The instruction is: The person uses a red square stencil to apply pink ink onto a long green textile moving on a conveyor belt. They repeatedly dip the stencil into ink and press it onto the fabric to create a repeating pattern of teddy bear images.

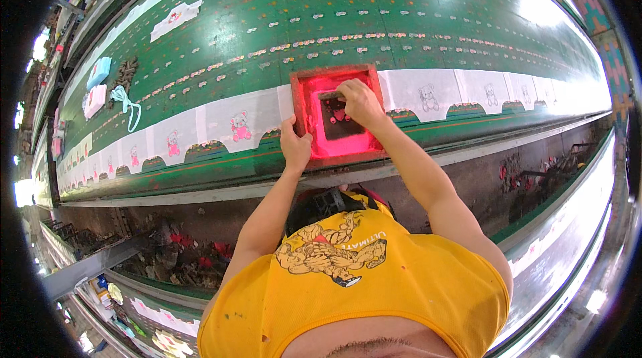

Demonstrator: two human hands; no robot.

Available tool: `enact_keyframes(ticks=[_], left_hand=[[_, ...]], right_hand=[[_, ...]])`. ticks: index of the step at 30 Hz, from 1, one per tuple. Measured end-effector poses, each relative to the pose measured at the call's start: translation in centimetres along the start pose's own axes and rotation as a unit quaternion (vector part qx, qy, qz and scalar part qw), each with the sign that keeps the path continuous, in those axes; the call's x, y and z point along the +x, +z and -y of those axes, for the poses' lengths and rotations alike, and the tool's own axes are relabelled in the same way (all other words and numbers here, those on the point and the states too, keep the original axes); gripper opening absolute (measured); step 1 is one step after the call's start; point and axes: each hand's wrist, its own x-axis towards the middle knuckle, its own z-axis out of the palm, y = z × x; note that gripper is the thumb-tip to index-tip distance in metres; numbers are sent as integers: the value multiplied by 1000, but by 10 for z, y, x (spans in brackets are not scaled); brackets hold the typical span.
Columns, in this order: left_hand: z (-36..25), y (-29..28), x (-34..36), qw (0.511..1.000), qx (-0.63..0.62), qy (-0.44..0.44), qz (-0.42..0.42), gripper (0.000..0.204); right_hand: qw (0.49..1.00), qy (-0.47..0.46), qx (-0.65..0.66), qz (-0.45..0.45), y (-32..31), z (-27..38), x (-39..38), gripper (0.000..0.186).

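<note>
- Head view gives me a red-framed printing screen (338,114) lying flat on the white cloth strip (247,117), pink ink pooled inside it
- My left hand (295,146) grips the frame's near-left edge; my right hand (359,102) closes on a squeegee (329,96) inside the frame
- Strip runs along a long green table (374,17); printed pink bears (240,126) lie left of the frame; concrete floor (468,177) below

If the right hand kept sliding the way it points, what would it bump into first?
The right hand points up-left across the pink screen. It would probably first meet the red frame's far upper-left edge, then the green table beyond, though depth is hard to judge.
</note>
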Motion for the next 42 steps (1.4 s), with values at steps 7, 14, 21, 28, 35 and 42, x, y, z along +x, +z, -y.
enact_keyframes(ticks=[7, 14, 21, 28, 35, 42], left_hand=[[10, 3, 1, 999, -13, 29, -16, 57], [3, 1, 0, 999, 14, 31, -17, 58], [-8, -1, 2, 999, 26, 25, -12, 58], [-5, 0, 3, 999, -34, 1, 1, 57], [-58, 24, -11, 993, -104, 53, -34, 60], [-87, 151, -34, 988, -127, 73, -44, 59]], right_hand=[[999, 36, 3, -5, 2, -9, 25, 23], [1000, 15, 4, 8, -16, 46, -70, 28], [997, 37, 32, 59, -36, 80, -119, 38], [948, 294, 49, -109, -42, 38, -141, 53], [910, 368, 165, -93, -79, 3, -160, 68], [922, 344, 139, -109, -170, -78, -199, 67]])
